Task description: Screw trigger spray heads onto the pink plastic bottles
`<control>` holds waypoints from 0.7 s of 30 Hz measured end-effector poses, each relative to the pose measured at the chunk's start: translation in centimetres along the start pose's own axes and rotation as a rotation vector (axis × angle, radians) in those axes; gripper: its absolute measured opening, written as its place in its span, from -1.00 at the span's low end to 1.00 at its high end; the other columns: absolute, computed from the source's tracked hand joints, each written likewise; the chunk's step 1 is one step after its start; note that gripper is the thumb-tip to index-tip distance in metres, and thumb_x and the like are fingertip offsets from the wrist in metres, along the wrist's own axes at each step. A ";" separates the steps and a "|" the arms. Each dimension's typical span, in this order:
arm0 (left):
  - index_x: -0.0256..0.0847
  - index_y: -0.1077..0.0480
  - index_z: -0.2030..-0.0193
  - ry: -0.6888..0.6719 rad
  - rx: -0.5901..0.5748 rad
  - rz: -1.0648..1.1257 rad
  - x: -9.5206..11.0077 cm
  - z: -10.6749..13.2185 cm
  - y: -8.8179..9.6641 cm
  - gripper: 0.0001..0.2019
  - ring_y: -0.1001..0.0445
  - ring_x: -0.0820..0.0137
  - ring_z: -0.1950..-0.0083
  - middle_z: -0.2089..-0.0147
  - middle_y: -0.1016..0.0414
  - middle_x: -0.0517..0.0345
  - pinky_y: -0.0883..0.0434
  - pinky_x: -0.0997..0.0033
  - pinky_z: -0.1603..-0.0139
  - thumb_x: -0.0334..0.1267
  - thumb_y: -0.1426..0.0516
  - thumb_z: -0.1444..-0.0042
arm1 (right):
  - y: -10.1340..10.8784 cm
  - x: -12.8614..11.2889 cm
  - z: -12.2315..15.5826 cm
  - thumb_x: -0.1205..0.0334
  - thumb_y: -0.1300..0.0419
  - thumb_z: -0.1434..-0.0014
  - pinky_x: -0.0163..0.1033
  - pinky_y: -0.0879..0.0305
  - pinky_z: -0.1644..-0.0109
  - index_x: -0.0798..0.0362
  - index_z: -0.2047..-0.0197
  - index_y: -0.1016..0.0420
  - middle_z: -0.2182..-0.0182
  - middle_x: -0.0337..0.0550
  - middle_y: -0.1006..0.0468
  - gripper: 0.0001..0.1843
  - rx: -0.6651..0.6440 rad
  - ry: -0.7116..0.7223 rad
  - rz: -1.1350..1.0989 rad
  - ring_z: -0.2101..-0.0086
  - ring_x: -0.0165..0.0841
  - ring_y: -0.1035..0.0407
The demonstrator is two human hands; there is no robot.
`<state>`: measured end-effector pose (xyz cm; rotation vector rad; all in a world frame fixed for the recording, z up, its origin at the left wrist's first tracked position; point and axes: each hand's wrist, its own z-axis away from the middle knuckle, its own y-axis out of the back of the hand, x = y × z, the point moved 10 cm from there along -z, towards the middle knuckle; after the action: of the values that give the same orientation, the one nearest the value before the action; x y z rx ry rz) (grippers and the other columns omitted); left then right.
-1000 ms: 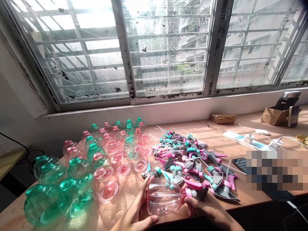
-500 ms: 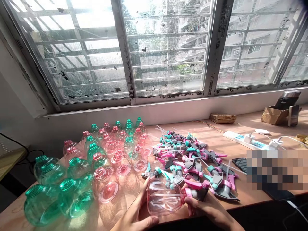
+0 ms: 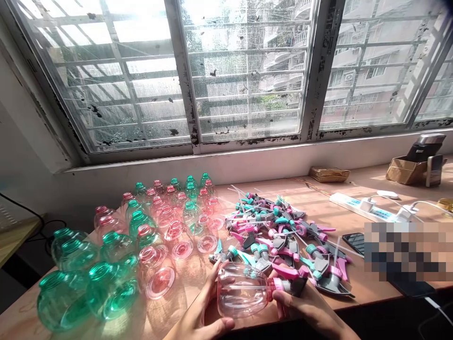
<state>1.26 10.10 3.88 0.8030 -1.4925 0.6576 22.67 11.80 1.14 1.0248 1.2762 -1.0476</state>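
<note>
A clear pink spray bottle (image 3: 242, 292) lies on its side between my hands near the table's front edge, its neck pointing right. My left hand (image 3: 203, 309) is wrapped round its base end, thumb below and fingers behind. At the neck, my right hand (image 3: 295, 302) grips the pink collar of a grey-and-pink trigger sprayer (image 3: 288, 278). The sprayer sits on the bottle's mouth, and its thin tube shows inside. Just beyond is a heap of loose trigger sprayers (image 3: 283, 236) in pink, teal and grey.
Several open pink bottles (image 3: 175, 238) and green bottles (image 3: 60, 300) stand upright at the left. To the right are a white power strip (image 3: 354, 206) with plugs, a dark phone (image 3: 354, 243), a brown package (image 3: 329, 174) and a cardboard box (image 3: 405, 171). Windows rise behind the table.
Almost nothing differs. The whole view has shifted very slightly; both hands keep the same hold on the spray bottle and its sprayer.
</note>
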 end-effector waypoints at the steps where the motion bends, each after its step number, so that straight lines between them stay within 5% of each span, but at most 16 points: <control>1: 0.30 0.23 -0.52 -0.005 0.002 -0.007 0.1 0.0 0.0 -0.11 0.23 0.04 -0.62 -0.63 0.21 0.34 0.20 -0.09 -0.59 -0.07 -0.27 -0.25 | -0.1 0.0 0.0 -0.27 -0.37 -0.05 0.00 -0.50 0.18 0.06 0.45 -0.65 0.59 -0.20 -0.52 -0.50 -0.020 -0.003 0.016 0.48 -0.18 -0.48; 7: 0.32 0.24 -0.51 0.002 0.038 -0.062 0.7 0.3 0.1 -0.15 0.27 0.07 -0.62 -0.63 0.20 0.33 0.16 -0.05 -0.59 -0.08 -0.23 -0.29 | 0.2 0.3 -0.1 -0.20 -0.36 -0.09 0.01 -0.47 0.11 0.05 0.38 -0.65 0.56 -0.22 -0.52 -0.56 -0.027 -0.003 0.040 0.39 -0.13 -0.49; 11: 0.34 0.25 -0.51 -0.015 0.079 -0.042 0.8 0.3 0.5 -0.18 0.27 0.11 -0.62 -0.63 0.15 0.32 0.20 -0.05 -0.59 -0.04 -0.20 -0.31 | 0.0 0.4 -0.1 -0.24 -0.33 -0.11 -0.03 -0.49 0.22 0.05 0.47 -0.63 0.60 -0.19 -0.52 -0.51 -0.050 -0.001 0.054 0.48 -0.19 -0.46; 21: 0.26 0.25 -0.53 0.034 0.047 -0.036 -0.2 0.7 0.5 -0.09 0.28 0.02 -0.62 -0.64 0.24 0.30 0.27 -0.10 -0.59 -0.05 -0.27 -0.24 | -0.9 -0.8 0.1 -0.24 -0.34 -0.12 -0.23 -0.31 0.40 0.09 0.33 -0.61 0.58 -0.23 -0.56 -0.51 -0.094 0.017 -0.034 0.54 -0.33 -0.38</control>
<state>0.46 9.90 3.68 0.8487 -1.4334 0.6778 21.75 11.55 1.94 0.9457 1.3478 -0.9968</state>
